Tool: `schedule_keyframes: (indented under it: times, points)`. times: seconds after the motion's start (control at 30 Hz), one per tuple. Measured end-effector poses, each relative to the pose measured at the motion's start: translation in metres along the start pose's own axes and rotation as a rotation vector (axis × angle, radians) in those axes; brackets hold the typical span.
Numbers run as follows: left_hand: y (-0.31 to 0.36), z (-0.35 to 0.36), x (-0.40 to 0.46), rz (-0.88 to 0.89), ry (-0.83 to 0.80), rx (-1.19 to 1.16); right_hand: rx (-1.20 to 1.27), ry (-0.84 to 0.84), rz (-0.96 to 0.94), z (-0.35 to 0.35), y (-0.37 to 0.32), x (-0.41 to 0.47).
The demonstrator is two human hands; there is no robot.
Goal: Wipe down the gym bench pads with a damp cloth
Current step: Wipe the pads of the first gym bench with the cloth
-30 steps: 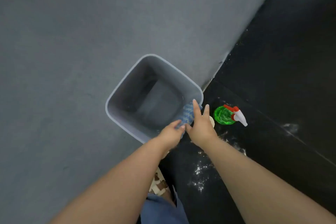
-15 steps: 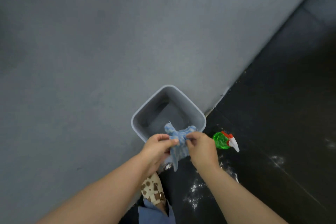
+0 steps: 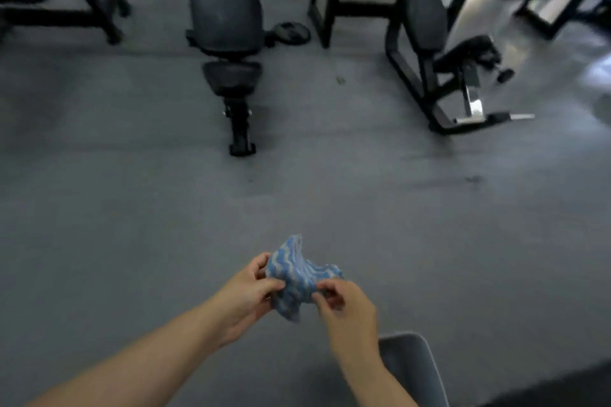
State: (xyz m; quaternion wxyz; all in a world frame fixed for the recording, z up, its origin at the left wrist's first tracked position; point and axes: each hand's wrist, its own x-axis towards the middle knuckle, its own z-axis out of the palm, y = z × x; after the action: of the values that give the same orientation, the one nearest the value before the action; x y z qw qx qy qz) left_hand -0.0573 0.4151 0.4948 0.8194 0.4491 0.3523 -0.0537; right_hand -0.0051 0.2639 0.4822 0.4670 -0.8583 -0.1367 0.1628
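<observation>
Both hands, left hand [image 3: 243, 297] and right hand [image 3: 347, 307], are pinching the crumpled blue-and-white wavy-striped cloth [image 3: 297, 277]; open grey floor [image 3: 132, 208] is lying between it and the dark padded bench [image 3: 228, 20].

Soft woven cloth [image 3: 299, 277] with wavy ribbing, matt padded bench [image 3: 226, 3], matt grey floor [image 3: 132, 208]

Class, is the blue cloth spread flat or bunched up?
Bunched up: the cloth is crumpled into folds, pinched between the left hand and right hand.
</observation>
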Motion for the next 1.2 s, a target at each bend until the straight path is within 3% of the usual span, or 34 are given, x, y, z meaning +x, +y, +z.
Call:
schedule_keyframes:
  times: [0.2,0.37,0.53,0.7,0.8,0.97,1.2]
  points:
    - [0.106,-0.174,-0.129,0.285,0.159,0.066,-0.059,-0.294,-0.286,0.140,-0.178,-0.035]
    - [0.148,-0.320,-0.243,0.445,0.396,0.108,-0.123,-0.571,-0.530,0.269,-0.297,-0.078]
    - [0.180,-0.422,-0.322,0.527,0.652,0.234,-0.221,-0.871,-0.677,0.374,-0.395,-0.101]
    - [0.229,-0.504,-0.339,0.569,0.723,0.205,-0.246,-0.943,-0.866,0.462,-0.487,-0.076]
    - [0.278,-0.558,-0.326,0.587,0.673,0.144,-0.169,-0.985,-0.847,0.522,-0.542,-0.042]
    - [0.382,-0.652,-0.288,0.650,0.575,-0.009,-0.199,-1.299,-0.798,0.620,-0.648,0.031]
    - [0.507,-0.807,-0.255,0.733,0.723,-0.093,-0.089,-1.397,-0.694,0.769,-0.766,0.098]
